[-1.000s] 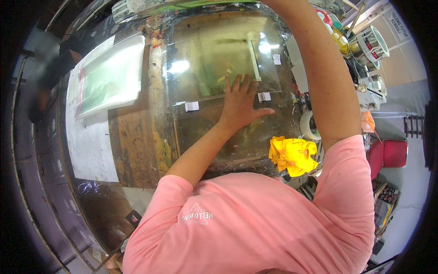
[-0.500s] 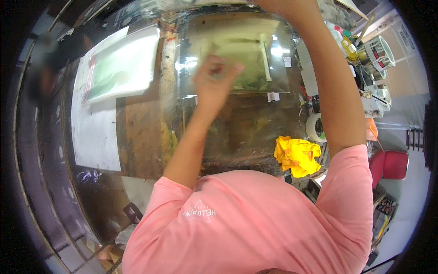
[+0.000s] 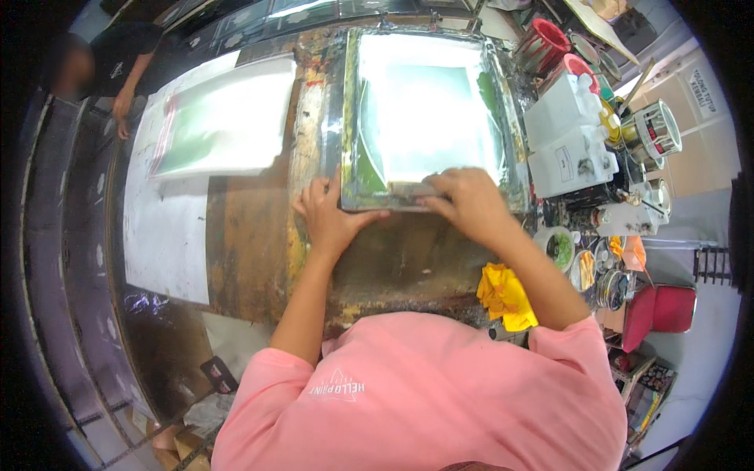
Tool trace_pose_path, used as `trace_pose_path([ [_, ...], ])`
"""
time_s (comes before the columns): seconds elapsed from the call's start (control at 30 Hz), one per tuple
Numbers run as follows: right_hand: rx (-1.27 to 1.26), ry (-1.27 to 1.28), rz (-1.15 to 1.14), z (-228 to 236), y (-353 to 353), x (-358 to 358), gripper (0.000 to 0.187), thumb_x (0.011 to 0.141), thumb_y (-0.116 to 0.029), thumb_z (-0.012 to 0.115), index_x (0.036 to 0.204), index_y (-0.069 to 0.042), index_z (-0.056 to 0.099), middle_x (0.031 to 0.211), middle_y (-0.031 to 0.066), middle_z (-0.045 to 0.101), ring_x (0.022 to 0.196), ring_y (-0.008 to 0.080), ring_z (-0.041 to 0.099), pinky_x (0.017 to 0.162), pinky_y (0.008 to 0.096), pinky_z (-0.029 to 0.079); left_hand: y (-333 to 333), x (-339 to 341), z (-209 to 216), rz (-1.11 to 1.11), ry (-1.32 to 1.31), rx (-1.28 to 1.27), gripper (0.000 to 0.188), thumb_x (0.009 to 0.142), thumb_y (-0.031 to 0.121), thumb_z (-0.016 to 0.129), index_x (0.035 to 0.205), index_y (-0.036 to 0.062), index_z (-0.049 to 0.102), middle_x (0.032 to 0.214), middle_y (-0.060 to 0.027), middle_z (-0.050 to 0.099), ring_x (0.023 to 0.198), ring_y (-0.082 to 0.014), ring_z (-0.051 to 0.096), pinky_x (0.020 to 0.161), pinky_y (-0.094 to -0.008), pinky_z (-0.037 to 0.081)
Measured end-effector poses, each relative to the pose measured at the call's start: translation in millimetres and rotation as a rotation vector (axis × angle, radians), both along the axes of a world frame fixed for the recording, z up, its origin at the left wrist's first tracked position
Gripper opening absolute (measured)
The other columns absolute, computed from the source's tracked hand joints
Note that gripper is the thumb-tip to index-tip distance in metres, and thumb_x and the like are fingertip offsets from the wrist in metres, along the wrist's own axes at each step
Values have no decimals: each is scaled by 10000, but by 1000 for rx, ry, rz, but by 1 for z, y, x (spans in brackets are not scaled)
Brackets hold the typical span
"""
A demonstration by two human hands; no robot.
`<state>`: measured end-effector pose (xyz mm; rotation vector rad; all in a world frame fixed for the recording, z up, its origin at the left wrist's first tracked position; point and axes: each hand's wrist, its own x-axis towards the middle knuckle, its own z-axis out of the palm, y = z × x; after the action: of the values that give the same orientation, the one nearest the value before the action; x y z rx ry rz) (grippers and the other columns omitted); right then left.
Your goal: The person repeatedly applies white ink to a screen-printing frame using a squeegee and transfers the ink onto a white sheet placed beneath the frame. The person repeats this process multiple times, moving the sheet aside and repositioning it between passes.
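Observation:
A screen printing frame [image 3: 514, 141] lies flat on the worktable, its mesh bright with glare and green along the sides. My left hand [image 3: 328, 218] rests against the frame's near left corner, fingers apart and thumb stretched along the near rim. At the near end of the mesh, my right hand [image 3: 470, 202] is closed around a squeegee [image 3: 404, 188] with a light wooden-looking edge. The palm hides much of the squeegee. What lies beneath the frame is covered.
Left of the frame, a stack of clear-looking sheets [image 3: 228, 118] sits on white paper [image 3: 165, 235]. A yellow cloth [image 3: 506, 298] lies at the near right edge. White jugs [image 3: 565, 114] and paint tubs [image 3: 542, 47] crowd the right side. Another person's hand [image 3: 123, 110] hangs at far left.
The printing frame has come down over the glossy surface that was in view. My right hand has come back from the far edge to the near rim; my left hand has moved nearer me.

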<state>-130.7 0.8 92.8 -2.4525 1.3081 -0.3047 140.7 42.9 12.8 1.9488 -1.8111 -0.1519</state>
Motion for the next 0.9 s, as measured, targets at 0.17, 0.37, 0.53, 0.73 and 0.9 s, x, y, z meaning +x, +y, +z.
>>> trace_pose_path([
  [0.17, -253, 59, -21, -41, -2, 5, 460, 888, -397, 790, 1238, -105, 730, 1072, 73, 689, 956, 299, 661, 785, 420, 576, -2, 6, -16, -56, 37, -21, 1180, 463, 743, 944, 1403, 77, 689, 1148, -85, 595, 1156, -286, 538, 1081, -501, 292],
  [0.37, -420, 106, -108, -66, -165, 12, 400, 952, -504, 709, 1105, -138, 760, 1029, 74, 699, 944, 301, 686, 769, 428, 581, -3, 9, -16, -105, 58, -71, 1238, 479, 775, 919, 1461, 69, 655, 1098, -66, 586, 1095, -262, 534, 1045, -490, 289],
  [0.53, -196, 152, -19, -24, -288, 8, 544, 986, -643, 607, 1034, -122, 756, 959, 136, 749, 985, 352, 734, 790, 510, 579, -4, 9, -13, -103, 19, -155, 1285, 487, 767, 922, 1492, 27, 619, 1039, -63, 624, 1030, -243, 570, 1024, -475, 317],
  [0.73, -428, 132, -69, -53, -291, 8, 479, 1001, -613, 598, 1110, -170, 745, 1015, 124, 730, 1007, 351, 720, 799, 525, 585, -4, 10, -13, -155, 130, -156, 1309, 546, 731, 928, 1530, -41, 541, 862, -60, 691, 795, -215, 605, 971, -416, 374],
  [0.9, -420, 102, -93, -60, -196, 4, 393, 992, -537, 642, 1098, -172, 740, 996, 98, 689, 968, 325, 700, 757, 501, 593, -3, 10, -15, -164, 158, -201, 1289, 568, 735, 918, 1532, -34, 541, 871, -74, 684, 819, -224, 603, 956, -423, 378],
])
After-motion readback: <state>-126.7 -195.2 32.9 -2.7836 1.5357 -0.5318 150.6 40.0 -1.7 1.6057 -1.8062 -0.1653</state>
